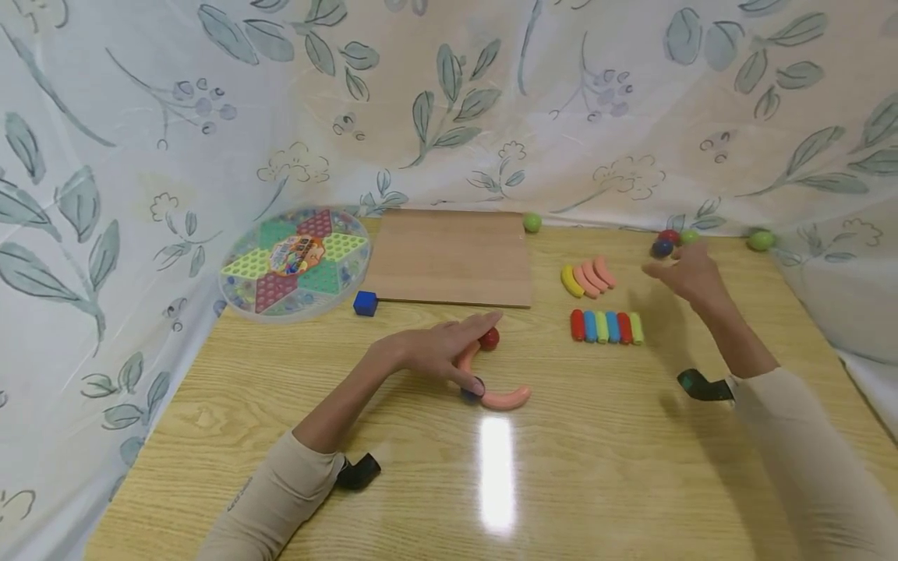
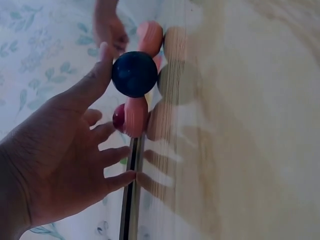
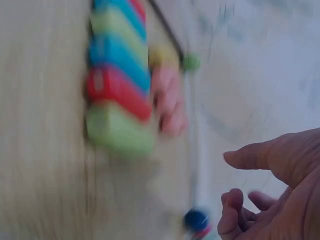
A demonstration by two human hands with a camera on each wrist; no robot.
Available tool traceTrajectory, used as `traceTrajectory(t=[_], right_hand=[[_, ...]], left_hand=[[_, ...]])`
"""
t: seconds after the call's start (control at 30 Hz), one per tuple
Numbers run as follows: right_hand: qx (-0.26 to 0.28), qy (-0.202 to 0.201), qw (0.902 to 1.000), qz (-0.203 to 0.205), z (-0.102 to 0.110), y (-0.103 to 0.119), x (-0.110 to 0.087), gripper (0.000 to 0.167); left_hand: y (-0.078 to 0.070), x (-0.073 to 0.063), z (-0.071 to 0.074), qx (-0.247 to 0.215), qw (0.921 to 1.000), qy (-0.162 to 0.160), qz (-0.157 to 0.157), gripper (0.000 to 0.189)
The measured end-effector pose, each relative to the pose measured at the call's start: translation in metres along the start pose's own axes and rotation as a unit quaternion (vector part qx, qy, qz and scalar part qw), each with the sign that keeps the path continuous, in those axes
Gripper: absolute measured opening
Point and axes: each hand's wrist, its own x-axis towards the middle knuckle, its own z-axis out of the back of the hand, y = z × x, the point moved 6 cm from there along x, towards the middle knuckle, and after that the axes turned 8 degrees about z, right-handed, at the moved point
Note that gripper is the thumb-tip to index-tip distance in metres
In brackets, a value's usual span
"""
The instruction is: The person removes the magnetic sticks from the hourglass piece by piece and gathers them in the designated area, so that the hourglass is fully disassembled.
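Note:
My left hand (image 1: 442, 347) is spread low over the table, its fingers loosely straight. Its thumb touches a dark blue ball (image 2: 135, 74), and the index finger lies over a red ball (image 1: 490, 338). A curved pink piece (image 1: 466, 357) runs between these balls, partly hidden by the hand. Another curved pink piece (image 1: 507, 400) extends right from the blue ball. At the back right, my right hand (image 1: 691, 279) hovers with thumb and fingers apart, holding nothing. Just beyond its fingertips sit a blue ball (image 1: 662, 248), a red ball (image 1: 668, 235) and a green ball (image 1: 690, 236).
Several coloured sticks (image 1: 602, 327) lie in a row, with curved pink pieces (image 1: 595, 276) and a yellow one (image 1: 571, 281) behind. A wooden board (image 1: 452, 257), a round star-patterned game board (image 1: 298, 261) and a blue cube (image 1: 365, 303) occupy the back left. Green balls (image 1: 761, 240) rest along the curtain.

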Motion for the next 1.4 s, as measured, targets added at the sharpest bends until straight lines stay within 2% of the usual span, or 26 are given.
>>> traceTrajectory(t=[0.07,0.13,0.23,0.33,0.4,0.47,0.53,0.6,0.63,0.7,0.73,0.77,0.83,0.87,0.9,0.93,1.0,1.07,1.13,1.27,1.4], right_hand=[[-0.041,0.020,0.9964,0.072,-0.012,0.036,-0.014,0.047],[-0.050,0.057,0.9851,0.155,-0.031,0.076,-0.031,0.027],[-0.046,0.140,0.9512,0.271,-0.067,0.130,-0.064,0.013],[-0.054,0.212,0.9194,0.327,-0.104,0.162,-0.095,0.018],[-0.074,0.242,0.9047,0.343,-0.127,0.173,-0.110,0.025],[-0.092,0.254,0.8987,0.346,-0.145,0.177,-0.120,0.024],[-0.099,0.252,0.8900,0.367,-0.160,0.180,-0.127,0.018],[-0.111,0.237,0.8750,0.407,-0.168,0.182,-0.134,0.011],[-0.122,0.227,0.8657,0.429,-0.171,0.182,-0.137,0.012],[-0.179,0.201,0.8320,0.485,-0.174,0.184,-0.144,0.017],[-0.190,0.194,0.8273,0.492,-0.174,0.184,-0.146,0.015],[-0.192,0.198,0.8286,0.487,-0.174,0.184,-0.146,0.014],[-0.183,0.229,0.8396,0.457,-0.174,0.182,-0.147,0.016],[-0.174,0.245,0.8478,0.437,-0.174,0.181,-0.147,0.020],[-0.145,0.260,0.8632,0.407,-0.172,0.180,-0.145,0.026],[-0.122,0.268,0.8729,0.389,-0.169,0.179,-0.144,0.028],[-0.109,0.273,0.8750,0.385,-0.160,0.177,-0.142,0.020],[-0.097,0.256,0.8788,0.391,-0.146,0.173,-0.138,0.010],[-0.078,0.239,0.8893,0.382,-0.129,0.168,-0.132,0.011],[-0.050,0.174,0.9251,0.334,-0.086,0.150,-0.111,0.017],[-0.075,0.082,0.9557,0.273,-0.045,0.118,-0.074,0.017]], left_hand=[[0.001,0.000,0.003,0.002,0.9999,-0.011,-0.002,0.120],[0.002,-0.001,0.007,0.001,0.9997,-0.023,-0.006,0.118],[0.000,-0.002,0.011,0.007,0.9992,-0.034,-0.016,0.111],[-0.003,-0.002,0.013,0.008,0.9988,-0.036,-0.032,0.105],[-0.004,-0.002,0.012,0.003,0.9990,-0.023,-0.038,0.104],[-0.005,-0.003,0.009,-0.005,0.9991,-0.002,-0.041,0.102],[-0.004,-0.003,0.005,-0.008,0.9989,0.019,-0.042,0.101],[-0.005,-0.004,0.002,-0.003,0.9986,0.032,-0.042,0.099],[-0.005,-0.004,0.001,0.000,0.9985,0.034,-0.043,0.099],[-0.005,-0.005,0.001,0.006,0.9985,0.034,-0.042,0.098],[-0.005,-0.005,0.001,0.008,0.9986,0.034,-0.040,0.099],[-0.006,-0.006,0.002,0.008,0.9986,0.033,-0.039,0.100],[-0.006,-0.006,0.003,0.011,0.9987,0.033,-0.036,0.102],[-0.006,-0.006,0.003,0.012,0.9988,0.032,-0.034,0.103],[-0.006,-0.007,0.004,0.012,0.9989,0.032,-0.032,0.104],[-0.006,-0.007,0.004,0.012,0.9990,0.032,-0.030,0.105],[-0.007,-0.006,0.004,0.012,0.9989,0.032,-0.031,0.104],[-0.007,-0.006,0.004,0.009,0.9988,0.035,-0.033,0.103],[-0.007,-0.006,0.004,0.008,0.9985,0.039,-0.038,0.102],[-0.007,-0.006,0.004,0.021,0.9977,0.041,-0.049,0.102],[-0.008,-0.007,0.005,0.038,0.9965,0.040,-0.062,0.100]])
